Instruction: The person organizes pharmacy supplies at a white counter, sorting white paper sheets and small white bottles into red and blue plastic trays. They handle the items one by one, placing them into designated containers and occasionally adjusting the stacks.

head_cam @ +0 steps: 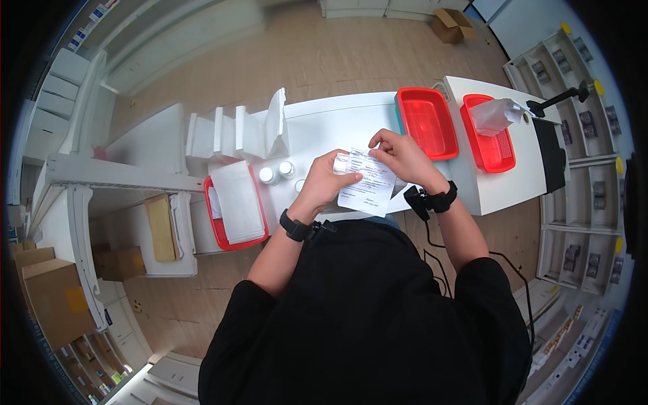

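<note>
My left hand (328, 177) grips a paper slip (368, 187) by its left side, thumb across the front. The slip bears print and handwriting. A small whitish, shiny item (340, 163) shows between my left fingers and the slip; I cannot tell what it is. At the slip's upper right edge, my right hand (400, 154) pinches the paper with bent fingers. Left of my left hand, a white capped bottle (268, 175) stands on the white table (339, 119) beside a second white bottle (286, 169). A third round white item (300, 186) is partly hidden by that hand.
At left, a red tray (208, 202) holds white paper bags (235, 202), with white upright dividers (243, 132) behind. An open red tray (428, 121) sits right of my right hand. Farther right, a red basket (501, 164) holds a whitish bag (490, 117). Black cables (516, 271) hang beside my right arm.
</note>
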Demonstrator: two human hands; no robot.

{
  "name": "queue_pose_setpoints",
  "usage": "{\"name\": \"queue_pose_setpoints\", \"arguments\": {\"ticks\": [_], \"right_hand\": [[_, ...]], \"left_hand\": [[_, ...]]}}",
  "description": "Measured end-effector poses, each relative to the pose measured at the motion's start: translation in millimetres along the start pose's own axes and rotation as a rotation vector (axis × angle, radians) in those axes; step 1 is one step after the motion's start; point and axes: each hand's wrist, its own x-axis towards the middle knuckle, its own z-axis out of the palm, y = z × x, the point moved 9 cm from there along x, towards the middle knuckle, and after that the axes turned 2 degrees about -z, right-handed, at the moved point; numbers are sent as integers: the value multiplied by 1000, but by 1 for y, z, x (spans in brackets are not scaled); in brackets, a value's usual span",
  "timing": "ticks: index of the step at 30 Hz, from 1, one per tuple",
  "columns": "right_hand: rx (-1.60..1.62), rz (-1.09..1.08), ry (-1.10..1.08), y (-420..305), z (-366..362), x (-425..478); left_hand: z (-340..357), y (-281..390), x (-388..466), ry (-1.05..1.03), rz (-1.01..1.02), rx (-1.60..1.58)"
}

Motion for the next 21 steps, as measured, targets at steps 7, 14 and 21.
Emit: {"name": "queue_pose_setpoints", "arguments": {"ticks": [7,14,21], "right_hand": [[-91,-307,-72,-23,7,-3],[-11,-103,-208,-7,11,2],[71,-42,-129,-8,4,5]], "left_hand": [[-4,-1,1,-16,12,-10],[-8,-8,2,-41,-19,95],[-10,-3,2,-28,1,149]]}}
